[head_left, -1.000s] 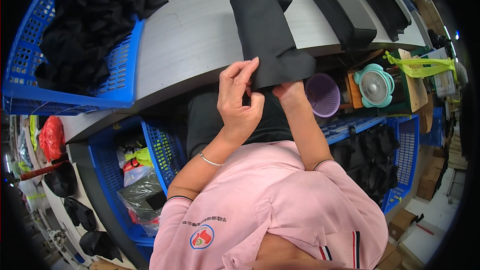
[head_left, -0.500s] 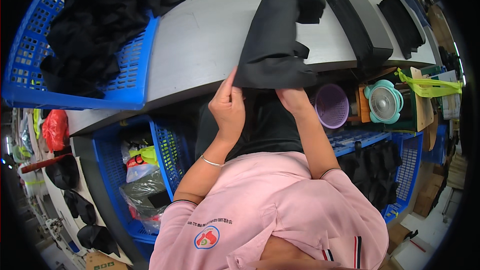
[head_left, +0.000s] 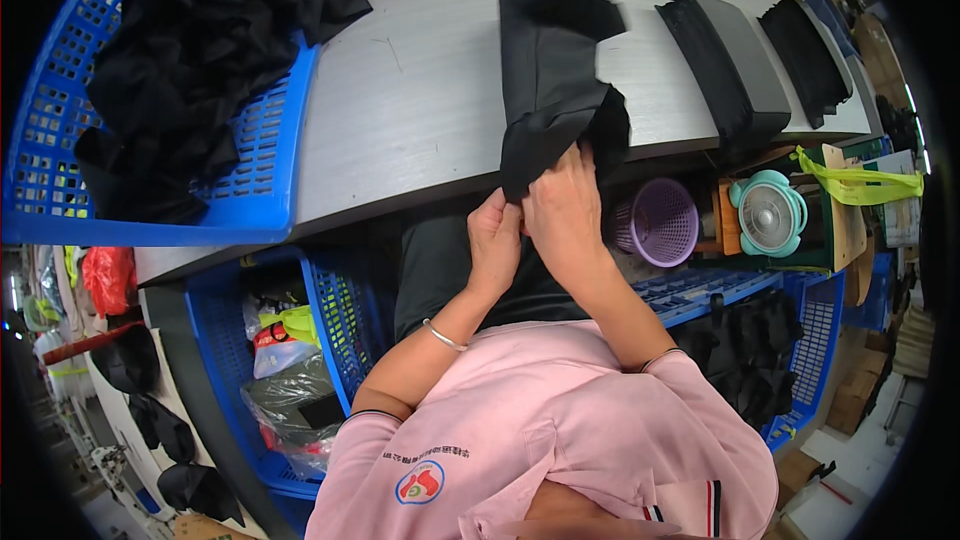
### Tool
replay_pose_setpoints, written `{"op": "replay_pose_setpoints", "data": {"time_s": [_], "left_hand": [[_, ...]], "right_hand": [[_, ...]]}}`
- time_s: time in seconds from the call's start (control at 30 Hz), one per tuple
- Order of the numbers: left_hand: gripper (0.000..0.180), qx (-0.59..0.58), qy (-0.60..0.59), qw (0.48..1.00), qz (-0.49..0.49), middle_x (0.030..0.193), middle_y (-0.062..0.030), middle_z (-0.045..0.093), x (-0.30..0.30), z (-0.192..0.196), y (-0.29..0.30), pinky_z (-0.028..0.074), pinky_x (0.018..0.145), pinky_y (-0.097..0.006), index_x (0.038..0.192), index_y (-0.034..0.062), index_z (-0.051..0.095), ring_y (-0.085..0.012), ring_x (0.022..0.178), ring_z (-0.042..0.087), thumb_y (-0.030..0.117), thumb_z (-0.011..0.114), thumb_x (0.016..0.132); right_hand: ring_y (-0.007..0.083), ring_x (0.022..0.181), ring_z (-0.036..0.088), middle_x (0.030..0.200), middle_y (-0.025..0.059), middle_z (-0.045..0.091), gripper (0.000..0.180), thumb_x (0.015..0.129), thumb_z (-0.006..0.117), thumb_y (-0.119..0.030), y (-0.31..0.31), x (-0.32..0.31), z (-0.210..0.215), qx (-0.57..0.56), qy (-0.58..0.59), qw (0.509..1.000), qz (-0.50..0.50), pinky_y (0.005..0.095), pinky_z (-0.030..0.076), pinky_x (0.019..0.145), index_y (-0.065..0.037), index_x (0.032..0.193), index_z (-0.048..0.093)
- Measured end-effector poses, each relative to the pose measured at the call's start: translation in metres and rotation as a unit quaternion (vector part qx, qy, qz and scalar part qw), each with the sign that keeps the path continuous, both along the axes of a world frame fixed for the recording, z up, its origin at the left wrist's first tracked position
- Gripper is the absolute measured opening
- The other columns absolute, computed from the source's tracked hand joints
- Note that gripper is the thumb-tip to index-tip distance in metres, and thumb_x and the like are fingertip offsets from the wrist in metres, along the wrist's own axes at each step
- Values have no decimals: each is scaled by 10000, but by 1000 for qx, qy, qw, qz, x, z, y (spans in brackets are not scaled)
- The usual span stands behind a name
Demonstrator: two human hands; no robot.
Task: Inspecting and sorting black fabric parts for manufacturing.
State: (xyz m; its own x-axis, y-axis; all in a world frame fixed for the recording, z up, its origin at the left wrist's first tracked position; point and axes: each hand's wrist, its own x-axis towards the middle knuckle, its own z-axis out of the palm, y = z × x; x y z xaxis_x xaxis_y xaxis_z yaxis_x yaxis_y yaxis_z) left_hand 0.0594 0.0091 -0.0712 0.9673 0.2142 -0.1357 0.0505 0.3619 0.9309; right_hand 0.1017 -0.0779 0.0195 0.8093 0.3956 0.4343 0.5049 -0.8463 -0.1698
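A black fabric piece (head_left: pixel 545 80) lies partly on the grey-white table, its near end hanging over the front edge. My left hand (head_left: pixel 494 243) pinches that near end at its lower left corner. Right beside it, nearly touching, my right hand (head_left: pixel 566 202) is closed on the same fabric, its fingers partly covered by a fold. The fabric's far end bends to the right and is slightly smeared by motion.
A blue basket (head_left: pixel 270 155) heaped with black fabric (head_left: pixel 200 60) stands at the left of the table (head_left: pixel 400 90). Two stacks of black pieces (head_left: pixel 735 65) lie at right. Below the edge are a purple basket (head_left: pixel 665 223), a small fan (head_left: pixel 768 213) and blue crates (head_left: pixel 225 340).
My right hand has come left and up onto the fabric, and my left hand has moved right toward it. The near end is now gathered and folded between them.
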Motion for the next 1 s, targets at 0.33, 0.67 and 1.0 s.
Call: {"op": "replay_pose_setpoints", "data": {"time_s": [0.33, 0.67, 1.0], "left_hand": [[148, -83, 56, 990, -95, 883, 51, 628, 6, -10, 9, 420, 642, -250, 1011, 25, 654, -39, 762, 509, 54, 516, 967], [282, -71, 49, 984, -158, 649, -53, 650, 4, -8, 8, 475, 566, -273, 807, 2, 690, -106, 595, 590, 162, 546, 988], [487, 422, -69, 898, 104, 1044, -65, 608, 3, 78, 39, 489, 708, -301, 1188, 63, 616, -190, 843, 586, 154, 820, 754]], "right_hand": [[353, 1172, 524, 1273, 145, 556, 475, 765, 662, -96, 7, 12, -44, -48, 162, 986, 14, 689, 323, 1033, -22, 1232, 611], [340, 976, 553, 1092, 122, 597, 270, 800, 648, -138, 3, 15, -30, -63, 19, 998, 20, 570, 462, 848, -87, 1065, 667], [363, 989, 585, 1045, 191, 604, 263, 847, 624, -130, 0, -10, -50, -14, 127, 992, 4, 453, 545, 801, -12, 1080, 651]]}}
